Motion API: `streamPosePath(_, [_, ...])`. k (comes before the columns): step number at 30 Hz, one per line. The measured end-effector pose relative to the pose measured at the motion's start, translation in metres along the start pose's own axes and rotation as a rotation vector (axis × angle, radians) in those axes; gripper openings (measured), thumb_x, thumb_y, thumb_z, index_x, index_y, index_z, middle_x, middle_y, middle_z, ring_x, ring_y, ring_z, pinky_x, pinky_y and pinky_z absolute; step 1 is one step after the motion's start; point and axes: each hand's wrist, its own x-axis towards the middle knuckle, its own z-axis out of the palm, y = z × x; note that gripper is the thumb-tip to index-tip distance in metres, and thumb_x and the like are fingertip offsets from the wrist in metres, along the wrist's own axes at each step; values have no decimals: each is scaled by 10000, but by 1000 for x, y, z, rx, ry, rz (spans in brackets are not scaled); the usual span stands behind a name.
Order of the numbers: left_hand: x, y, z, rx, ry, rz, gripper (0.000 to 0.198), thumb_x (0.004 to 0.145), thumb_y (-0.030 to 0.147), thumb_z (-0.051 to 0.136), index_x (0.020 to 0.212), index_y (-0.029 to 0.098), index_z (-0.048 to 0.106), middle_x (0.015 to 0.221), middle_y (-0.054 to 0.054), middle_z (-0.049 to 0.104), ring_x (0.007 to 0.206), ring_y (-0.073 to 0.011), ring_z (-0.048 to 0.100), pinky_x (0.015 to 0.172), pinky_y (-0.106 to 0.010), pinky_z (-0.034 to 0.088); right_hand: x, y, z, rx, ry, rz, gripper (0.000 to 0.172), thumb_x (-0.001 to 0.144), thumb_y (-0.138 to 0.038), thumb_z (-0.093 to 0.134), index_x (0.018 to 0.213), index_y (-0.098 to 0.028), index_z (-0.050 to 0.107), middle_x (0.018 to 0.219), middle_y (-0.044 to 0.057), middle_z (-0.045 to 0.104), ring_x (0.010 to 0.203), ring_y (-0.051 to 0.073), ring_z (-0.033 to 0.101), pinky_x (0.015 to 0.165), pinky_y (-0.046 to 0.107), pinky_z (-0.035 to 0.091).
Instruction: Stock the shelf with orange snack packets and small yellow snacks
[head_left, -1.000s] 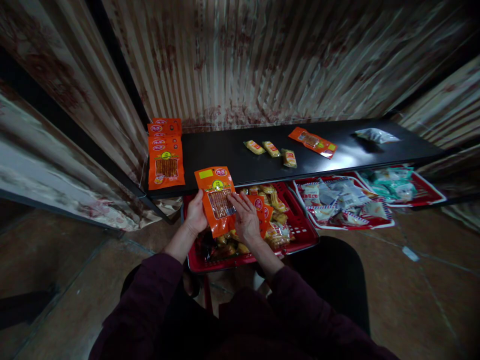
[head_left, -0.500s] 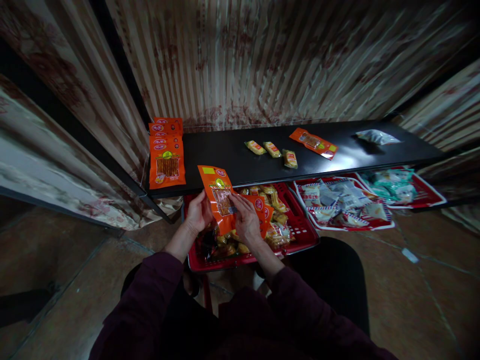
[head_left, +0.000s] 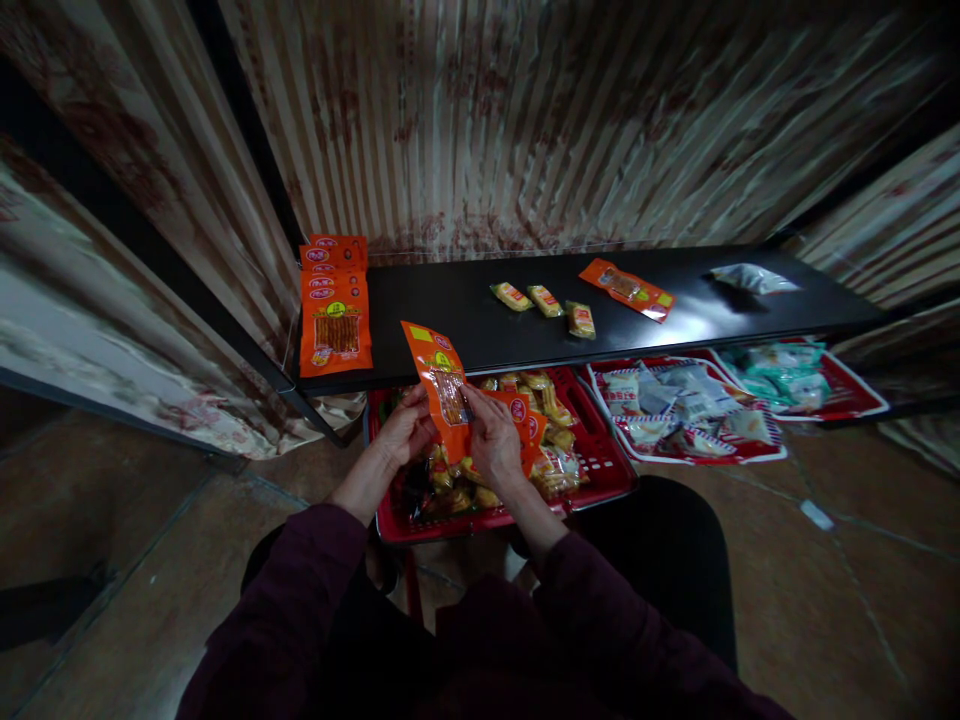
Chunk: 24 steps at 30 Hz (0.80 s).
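An orange snack packet [head_left: 439,375] with a clear window showing brown strips is held tilted above the red basket [head_left: 611,465]. My left hand [head_left: 401,435] is closed at its left edge, fingers partly behind it. My right hand [head_left: 495,440] grips the right side, with its fingers over the packet's edge. Beneath them, the basket holds several wrapped yellow snacks [head_left: 555,470] and another orange packet [head_left: 529,425], partly hidden by my right hand.
The black shelf [head_left: 435,300] carries overlapping orange packets [head_left: 337,320] at left, three small wrapped snacks [head_left: 545,300], a lone orange packet [head_left: 626,288] and a silvery bag [head_left: 752,278]. Right of my basket are a basket of white packets [head_left: 686,405] and one of green packets [head_left: 791,375].
The held packet has turned slightly and narrowed in view. My left fingers have shifted a little to the right along its edge. The things on the shelf stay put.
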Motion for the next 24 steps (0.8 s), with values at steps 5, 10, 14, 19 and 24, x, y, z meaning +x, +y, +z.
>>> streamPosePath(5, [-3, 1, 5, 40, -23, -17, 312, 630, -16, 645, 887, 160, 671, 896, -51, 733, 986, -238, 664, 924, -369, 505, 0, -2, 2, 47, 24, 23, 638, 719, -10, 378, 1273, -259, 570, 1279, 15, 612, 1174, 194, 560, 1037, 409, 430])
streamPosePath(10, [-5, 1, 9, 86, -50, -8, 317, 626, 5, 699, 903, 157, 680, 947, -56, 725, 977, -226, 662, 907, -335, 506, -1, -4, 4, 126, 41, 82, 620, 726, -19, 376, 1264, -249, 582, 1263, 16, 624, 1158, 187, 582, 1032, 391, 446])
streamPosePath(14, [-5, -2, 7, 121, -68, 17, 325, 640, 78, 738, 949, 163, 683, 994, -64, 711, 939, -213, 666, 856, -304, 513, -3, -4, 5, 193, 34, 124, 609, 729, -35, 402, 1269, -253, 577, 1268, 12, 620, 1162, 185, 585, 1036, 382, 445])
streamPosePath(19, [-2, -5, 5, 154, -101, 29, 392, 625, 131, 769, 1004, 177, 680, 1029, -61, 691, 885, -180, 659, 768, -253, 508, -3, -7, 5, 248, 11, 153, 599, 723, -53, 409, 1266, -236, 583, 1234, 25, 642, 1072, 183, 636, 1039, 388, 439])
streamPosePath(24, [-1, -6, 4, 153, -124, 45, 464, 573, 153, 811, 1010, 210, 666, 1080, -33, 658, 911, -149, 630, 754, -218, 492, -2, -9, 7, 339, 16, 173, 583, 711, -75, 435, 1248, -233, 598, 1216, 18, 653, 1126, 198, 609, 1055, 391, 423])
